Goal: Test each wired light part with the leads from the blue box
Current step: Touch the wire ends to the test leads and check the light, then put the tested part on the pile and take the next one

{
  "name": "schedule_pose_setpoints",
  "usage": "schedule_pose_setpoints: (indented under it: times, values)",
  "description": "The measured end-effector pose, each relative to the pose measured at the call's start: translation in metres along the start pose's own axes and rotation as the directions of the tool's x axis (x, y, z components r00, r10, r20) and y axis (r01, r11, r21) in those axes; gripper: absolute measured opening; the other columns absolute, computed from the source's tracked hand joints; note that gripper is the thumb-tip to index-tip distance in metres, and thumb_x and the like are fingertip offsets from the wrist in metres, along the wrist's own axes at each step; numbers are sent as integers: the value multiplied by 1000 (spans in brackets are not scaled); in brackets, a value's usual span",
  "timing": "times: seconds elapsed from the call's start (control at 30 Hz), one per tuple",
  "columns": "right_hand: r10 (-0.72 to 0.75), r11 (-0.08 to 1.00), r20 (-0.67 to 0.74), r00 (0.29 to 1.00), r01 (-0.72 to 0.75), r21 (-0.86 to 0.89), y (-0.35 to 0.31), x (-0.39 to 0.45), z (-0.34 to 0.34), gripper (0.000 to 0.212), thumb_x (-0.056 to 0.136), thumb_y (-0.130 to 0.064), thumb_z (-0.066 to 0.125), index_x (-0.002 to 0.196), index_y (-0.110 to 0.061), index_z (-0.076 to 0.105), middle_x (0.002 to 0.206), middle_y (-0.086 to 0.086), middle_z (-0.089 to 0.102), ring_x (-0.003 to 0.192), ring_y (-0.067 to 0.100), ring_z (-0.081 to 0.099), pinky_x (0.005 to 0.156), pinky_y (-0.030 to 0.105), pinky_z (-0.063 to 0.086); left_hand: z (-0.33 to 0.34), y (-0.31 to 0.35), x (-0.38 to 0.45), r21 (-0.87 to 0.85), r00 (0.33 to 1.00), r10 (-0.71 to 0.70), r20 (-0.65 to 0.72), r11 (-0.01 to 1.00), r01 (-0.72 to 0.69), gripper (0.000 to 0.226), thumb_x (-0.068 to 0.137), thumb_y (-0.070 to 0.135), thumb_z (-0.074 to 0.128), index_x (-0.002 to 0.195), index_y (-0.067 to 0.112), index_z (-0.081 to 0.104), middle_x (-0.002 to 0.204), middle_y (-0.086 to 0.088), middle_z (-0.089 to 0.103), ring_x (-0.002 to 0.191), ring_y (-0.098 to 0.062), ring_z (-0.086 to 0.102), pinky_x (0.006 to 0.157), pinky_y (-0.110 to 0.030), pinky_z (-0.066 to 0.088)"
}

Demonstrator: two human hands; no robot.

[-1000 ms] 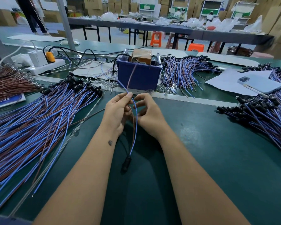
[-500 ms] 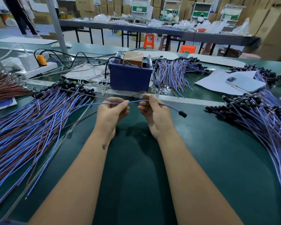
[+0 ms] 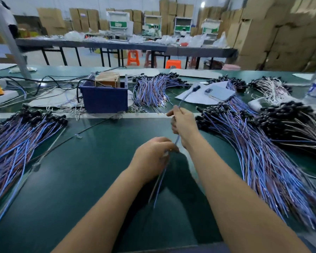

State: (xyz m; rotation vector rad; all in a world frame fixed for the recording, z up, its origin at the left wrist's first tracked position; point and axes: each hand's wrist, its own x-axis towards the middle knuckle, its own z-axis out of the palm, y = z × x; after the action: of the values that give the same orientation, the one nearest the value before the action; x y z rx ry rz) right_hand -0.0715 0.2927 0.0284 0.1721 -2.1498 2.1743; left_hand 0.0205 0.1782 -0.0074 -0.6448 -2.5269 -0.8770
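Green matting (image 3: 84, 179) covers the bench. One wired light part (image 3: 177, 139) is pinched by the right hand (image 3: 183, 125), its black head (image 3: 196, 88) raised beyond the grip, while its loose ends are clasped by the left hand (image 3: 151, 157) nearer the body. Left of both grips, farther back, the blue box (image 3: 104, 99) is seen.

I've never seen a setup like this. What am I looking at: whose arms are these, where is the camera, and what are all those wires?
No machine here: a person's bare arms, filmed by a camera worn on the head, looking down at a green table. The right hand and left hand both grip one blue-wired light part, its black end raised past the right hand. Heaps of similar parts lie at the left and right. The blue box stands behind, and a phone lies on paper.
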Motion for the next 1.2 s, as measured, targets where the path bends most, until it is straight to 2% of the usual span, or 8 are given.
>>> schedule_pose_setpoints:
  times: [0.1, 0.2, 0.33, 0.4, 0.47, 0.83, 1.0, 1.2]
  values:
    - [-106, 889, -59, 993, 67, -453, -18, 7, -57, 39, 99, -29, 45, 69, -13, 63, 53, -1, 55, 53, 19, 53, 52, 33, 42, 23, 39, 16, -44, 991, 92, 99, 995, -88, 41, 81, -2, 55, 106, 26, 73, 111, 9, 67, 104, -16, 59, 82, -33, 50]
    - [-161, 625, -94, 982, 28, -780, -34, 7, -108, 40, 97, -34, 44, 75, -7, 64, 72, 11, 62, 72, 32, 57, 62, 37, 41, 40, 64, 25, -141, 989, 99, 110, 986, -83, 42, 86, -3, 51, 112, 23, 72, 110, 2, 69, 103, -19, 60, 83, -35, 49]
    - [-160, 322, -194, 968, -134, -937, -37, 1, -153, 28, 96, -28, 43, 76, -12, 55, 80, 9, 59, 78, 32, 53, 58, 32, 33, 54, 72, 25, -146, 987, 90, 134, 987, -70, 32, 90, 4, 52, 109, 19, 73, 109, 1, 68, 100, -19, 59, 82, -31, 47]
    - [-171, 189, -246, 954, -213, -959, -31, -3, -157, 27, 94, -27, 45, 110, -12, 61, 116, 16, 59, 106, 36, 51, 82, 39, 42, 55, 65, 21, -151, 986, 70, 148, 987, -47, 28, 89, 3, 54, 103, 16, 74, 110, 1, 66, 99, -18, 58, 82, -33, 47]
    - [-192, 112, -265, 945, -247, -963, -24, -6, -146, 41, 93, -28, 47, 129, -10, 50, 136, 21, 44, 124, 38, 38, 103, 44, 32, 52, 53, 17, -157, 989, 8, 148, 987, 15, 25, 88, 3, 56, 98, 16, 74, 111, 2, 65, 102, -16, 58, 85, -35, 47]
    - [-155, 380, 141, 978, 191, -905, 19, -21, 64, 45, 91, -37, 53, 132, -19, 49, 134, 14, 43, 125, 33, 33, 101, 40, 28, -37, -37, -20, 8, 904, -385, -189, 919, 393, 22, 85, 5, 55, 94, 14, 73, 99, -1, 64, 97, -21, 57, 82, -34, 47]
    - [-81, 525, 323, 943, 315, -791, 33, -34, 142, 47, 92, -38, 50, 137, -23, 45, 136, 13, 41, 126, 32, 33, 102, 41, 27, -95, -92, -43, 211, 754, -495, -433, 757, 618, 20, 87, 13, 56, 99, 13, 72, 128, -9, 51, 117, -27, 49, 89, -37, 44]
    - [-72, 550, 408, 910, 378, -745, 49, -35, 155, 38, 94, -38, 48, 129, -27, 53, 129, 3, 47, 124, 25, 34, 104, 37, 24, -128, -130, -53, 255, 525, -742, -417, 459, 851, 41, 92, 18, 50, 133, 14, 47, 155, -19, 12, 120, -41, 45, 85, -43, 40]
